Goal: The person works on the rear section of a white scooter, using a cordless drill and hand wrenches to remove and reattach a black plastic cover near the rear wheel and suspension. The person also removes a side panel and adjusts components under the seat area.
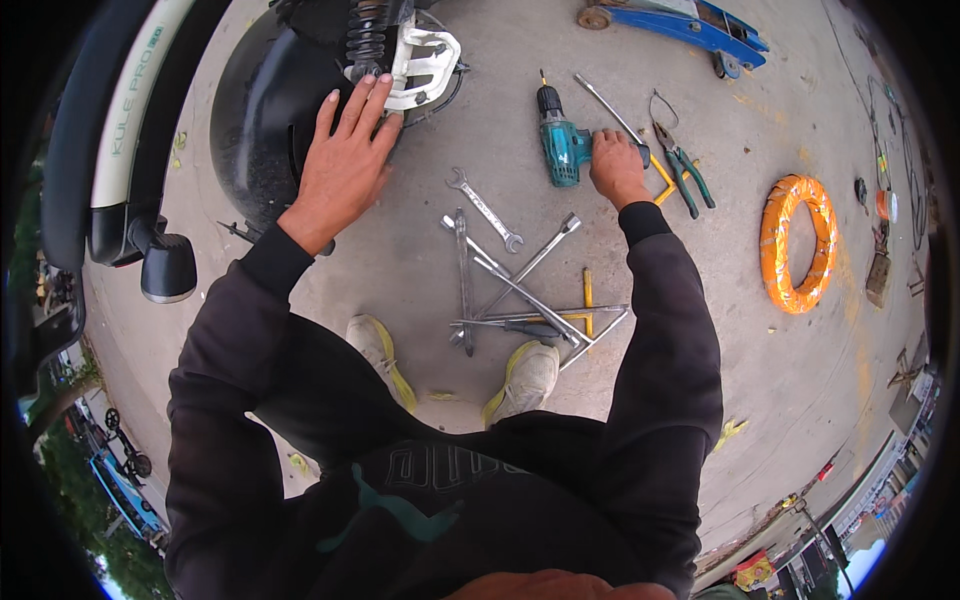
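Note:
A teal and black cordless drill [563,140] lies on its side on the concrete, its bit pointing away from me. My right hand [618,168] is closed round its handle. My left hand [345,160], fingers spread, rests at the lower end of a black coil-spring shock absorber [366,35], beside a white metal bracket [428,68]. Below them curves the glossy black fender [250,110] of a scooter. Just right of the drill lie a yellow-handled T-wrench [662,178], a long metal rod [605,102] and green-handled pliers [685,170].
Between my arms lie a double open-ended wrench [485,210], several socket wrenches [540,258] and a dark-handled screwdriver [530,327], near my shoes [525,380]. An orange-wrapped tire [798,244] is at right. A blue floor jack [690,28] stands at the far side.

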Demonstrator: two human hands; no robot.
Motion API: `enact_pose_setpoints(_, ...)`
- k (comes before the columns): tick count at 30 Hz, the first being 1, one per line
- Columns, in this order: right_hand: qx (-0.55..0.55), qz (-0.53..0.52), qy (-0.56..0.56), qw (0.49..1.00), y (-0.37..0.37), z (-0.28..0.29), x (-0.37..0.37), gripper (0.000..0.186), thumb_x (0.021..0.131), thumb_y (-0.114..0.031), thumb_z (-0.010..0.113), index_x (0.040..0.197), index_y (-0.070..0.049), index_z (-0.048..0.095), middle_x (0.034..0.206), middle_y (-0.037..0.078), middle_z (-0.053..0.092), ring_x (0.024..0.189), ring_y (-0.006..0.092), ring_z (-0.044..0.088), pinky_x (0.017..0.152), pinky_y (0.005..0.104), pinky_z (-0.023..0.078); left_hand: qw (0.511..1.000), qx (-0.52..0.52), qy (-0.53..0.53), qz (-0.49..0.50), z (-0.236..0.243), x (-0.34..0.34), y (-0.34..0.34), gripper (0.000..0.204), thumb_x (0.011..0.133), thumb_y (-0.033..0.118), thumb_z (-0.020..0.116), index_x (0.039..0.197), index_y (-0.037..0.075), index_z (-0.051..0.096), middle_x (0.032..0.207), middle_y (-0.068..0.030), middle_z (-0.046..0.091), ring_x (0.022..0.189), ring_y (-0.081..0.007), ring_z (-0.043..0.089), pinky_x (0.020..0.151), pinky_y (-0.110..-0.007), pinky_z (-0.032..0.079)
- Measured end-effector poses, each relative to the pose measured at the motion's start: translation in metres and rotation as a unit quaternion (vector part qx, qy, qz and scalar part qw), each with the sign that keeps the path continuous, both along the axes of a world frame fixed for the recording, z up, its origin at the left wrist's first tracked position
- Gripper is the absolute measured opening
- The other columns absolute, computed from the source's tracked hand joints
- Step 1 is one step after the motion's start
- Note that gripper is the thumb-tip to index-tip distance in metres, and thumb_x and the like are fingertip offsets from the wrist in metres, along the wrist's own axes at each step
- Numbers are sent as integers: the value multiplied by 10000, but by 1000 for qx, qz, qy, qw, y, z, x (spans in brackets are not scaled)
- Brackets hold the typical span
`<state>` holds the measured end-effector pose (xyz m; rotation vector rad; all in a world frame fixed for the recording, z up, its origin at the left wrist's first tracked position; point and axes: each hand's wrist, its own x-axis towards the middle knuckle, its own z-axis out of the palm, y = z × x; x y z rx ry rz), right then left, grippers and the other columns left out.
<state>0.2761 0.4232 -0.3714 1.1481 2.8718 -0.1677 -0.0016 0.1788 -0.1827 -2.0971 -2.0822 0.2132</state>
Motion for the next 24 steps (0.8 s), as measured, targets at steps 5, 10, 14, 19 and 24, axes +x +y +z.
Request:
enact_pose_setpoints(5, -133, 90, -42, 986, 14, -3, 24, 387, 806, -81, 582, 1191, -34, 590, 1175, 164, 640, 1136, 353, 596, 935, 459, 499, 985, -147, -94, -6, 3, 23, -48, 553, 768, 205, 781, 1268, 73, 584, 1565, -152, 328, 1469, -285, 280, 1181, -493, 219)
enact_pose_setpoints(10, -85, 65, 32, 994, -5, -8, 44, 551, 743, -95, 677, 1270, -35, 531, 1187, 170, 625, 1129, 370, 596, 939, 484, 493, 907, -356, -204, 96, -38, 20, -85, 406, 788, 252, 752, 1087, 9, 627, 1197, -182, 622, 1091, -355, 603, 983, -482, 446)
enact_pose_setpoints(14, -37, -16, -57, 998, -19, -17, 8, 523, 735, -164, 732, 1203, -50, 529, 1136, 168, 612, 1085, 379, 600, 896, 490, 521, 823, -373, -377, 202, -132, 59, -116, 451, 861, 410, 676, 1015, -12, 639, 963, -192, 693, 928, -390, 659, 827, -472, 510)
enact_pose_setpoints(19, -54, -11, 23, 998, -2, -24, 0, 662, 704, -212, 793, 1285, -68, 508, 1188, 175, 620, 1118, 390, 591, 893, 477, 530, 794, -242, -439, 343, -190, 157, -122, 442, 885, 349, 663, 1066, -41, 562, 891, -244, 679, 884, -430, 660, 789, -528, 502)
enact_pose_setpoints(24, -93, 21, 41, 995, 0, -32, 20, 831, 688, -202, 820, 1411, -54, 437, 1241, 199, 618, 1144, 394, 581, 960, 466, 493, 761, -117, -493, 405, -220, 185, -128, 370, 897, 263, 639, 1023, -66, 525, 821, -308, 632, 851, -476, 637, 768, -547, 490)
